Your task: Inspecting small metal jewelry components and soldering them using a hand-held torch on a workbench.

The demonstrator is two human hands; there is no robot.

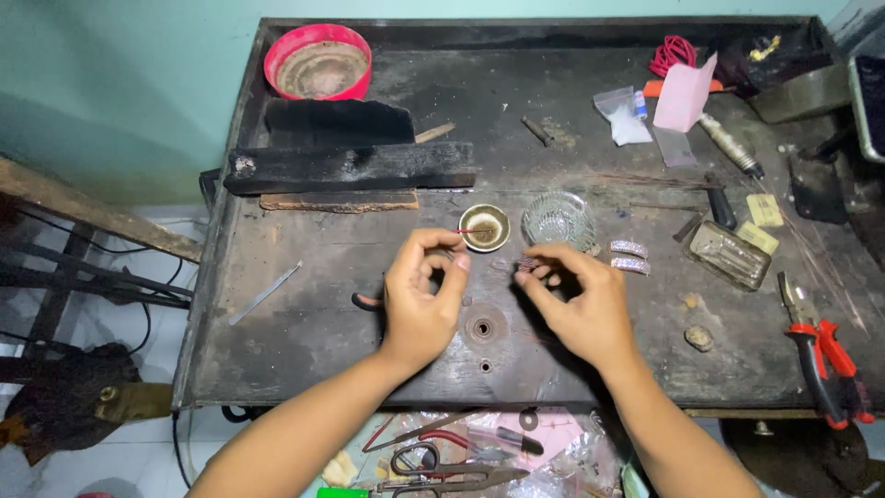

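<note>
Dark, scorched metal covers the work surface (304, 323), set against a pale green wall. Nearest, the left hand (419, 300) has its fingers pinched shut on a thin red-tipped stick (474, 231), whose long axis runs left to right, tip pointing right over a small brass bowl (485, 228); what the bowl holds cannot be made out. Just right, the right hand (576, 300) pinches a small sparkling ring piece (528, 265) at its fingertips. Beyond it stands a clear glass dish (557, 219). Farthest left, a red bowl (318, 62) holds greyish residue.
</note>
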